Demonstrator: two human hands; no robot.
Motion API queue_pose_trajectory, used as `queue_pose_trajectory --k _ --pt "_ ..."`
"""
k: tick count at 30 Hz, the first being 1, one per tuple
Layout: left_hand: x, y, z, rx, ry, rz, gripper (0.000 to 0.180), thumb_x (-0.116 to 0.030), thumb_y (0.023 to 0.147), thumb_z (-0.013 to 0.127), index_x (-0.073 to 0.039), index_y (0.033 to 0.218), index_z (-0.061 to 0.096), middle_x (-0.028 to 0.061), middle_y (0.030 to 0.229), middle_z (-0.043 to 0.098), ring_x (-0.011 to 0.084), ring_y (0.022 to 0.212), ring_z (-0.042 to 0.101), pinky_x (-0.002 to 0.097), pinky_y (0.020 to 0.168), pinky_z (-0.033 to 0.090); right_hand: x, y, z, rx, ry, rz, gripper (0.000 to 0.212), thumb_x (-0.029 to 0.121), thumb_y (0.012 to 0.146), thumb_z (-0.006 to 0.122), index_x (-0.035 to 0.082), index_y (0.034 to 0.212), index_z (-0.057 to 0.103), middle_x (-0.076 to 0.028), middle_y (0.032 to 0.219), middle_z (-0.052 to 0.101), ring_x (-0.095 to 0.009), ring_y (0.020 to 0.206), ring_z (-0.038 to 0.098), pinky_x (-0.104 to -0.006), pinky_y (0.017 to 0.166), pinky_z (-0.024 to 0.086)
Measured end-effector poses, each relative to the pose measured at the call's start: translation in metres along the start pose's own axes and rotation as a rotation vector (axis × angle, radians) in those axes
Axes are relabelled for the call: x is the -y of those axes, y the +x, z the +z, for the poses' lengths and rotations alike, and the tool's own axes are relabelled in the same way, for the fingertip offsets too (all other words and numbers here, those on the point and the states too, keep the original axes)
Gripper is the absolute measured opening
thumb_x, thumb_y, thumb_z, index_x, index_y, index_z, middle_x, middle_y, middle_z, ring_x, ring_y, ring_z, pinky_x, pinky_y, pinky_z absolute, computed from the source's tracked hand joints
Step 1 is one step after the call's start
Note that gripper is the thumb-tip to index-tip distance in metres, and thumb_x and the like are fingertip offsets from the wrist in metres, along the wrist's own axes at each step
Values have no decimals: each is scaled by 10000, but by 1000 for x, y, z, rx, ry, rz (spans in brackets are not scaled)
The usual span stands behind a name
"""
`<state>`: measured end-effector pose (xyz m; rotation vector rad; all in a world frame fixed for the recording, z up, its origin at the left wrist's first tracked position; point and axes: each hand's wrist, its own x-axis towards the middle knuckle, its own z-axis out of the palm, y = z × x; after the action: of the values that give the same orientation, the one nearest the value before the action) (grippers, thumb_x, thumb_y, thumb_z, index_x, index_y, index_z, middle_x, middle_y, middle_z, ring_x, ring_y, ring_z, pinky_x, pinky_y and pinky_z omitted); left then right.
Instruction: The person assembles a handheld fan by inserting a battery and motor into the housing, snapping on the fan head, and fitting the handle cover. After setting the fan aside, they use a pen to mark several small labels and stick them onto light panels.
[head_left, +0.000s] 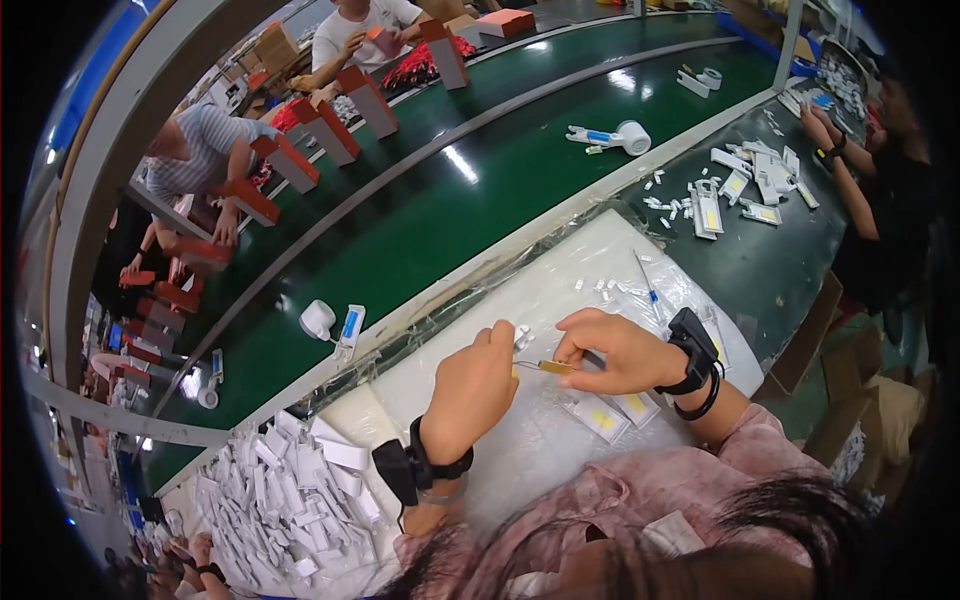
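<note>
My right hand point(615, 350) pinches a small flat yellow piece point(553, 367) between thumb and fingers. A thin wire runs from that piece toward my left hand point(470, 385), whose fingers are curled closed just to the left. A small white part point(522, 338) shows at the left fingertips; the rest of what they grip is hidden. Both hands are above a work surface wrapped in clear plastic point(510, 430). Below the right hand lie white panels with yellow patches point(598, 417). Beyond it rest small white pieces point(603, 289) and a thin-shafted tool with a blue part point(653, 296).
A green conveyor point(400, 275) curves past the far side, carrying white round-headed devices point(318, 320) and orange-and-white boxes point(370, 105). White casings point(290, 490) are heaped at lower left. More white parts point(765, 175) lie at right, near a co-worker's arm point(850, 185). Other people stand across the conveyor.
</note>
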<state>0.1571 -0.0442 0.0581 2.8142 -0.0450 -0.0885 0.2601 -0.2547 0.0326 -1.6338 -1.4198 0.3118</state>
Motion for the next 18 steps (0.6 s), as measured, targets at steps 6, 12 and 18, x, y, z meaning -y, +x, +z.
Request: queue_pose_trajectory --k 6,12,18 --pt "6 7 -7 -106 -421 28 387 -60 790 622 -28 1141 461 195 814 599 374 723 593 399 631 467 14 -2 0 73 683 319 192 86 902 666 -20 1062 660 -46 861 679 -139 744 643 -293 802 515" --pt "4 4 -10 -202 -632 174 395 -14 813 583 -39 1184 453 101 853 591 188 710 586 323 627 480 17 11 -4 93 554 529 155 70 899 661 -17 1027 670 -54 862 688 -144 766 653 -277 701 509" --pt "3 9 6 -87 -1287 0 259 -69 962 446 -55 1220 430 95 911 588 139 681 582 263 572 496 22 11 11 -463 -498 -44 152 -13 761 738 24 887 662 -72 826 673 -277 848 645 -340 763 515"
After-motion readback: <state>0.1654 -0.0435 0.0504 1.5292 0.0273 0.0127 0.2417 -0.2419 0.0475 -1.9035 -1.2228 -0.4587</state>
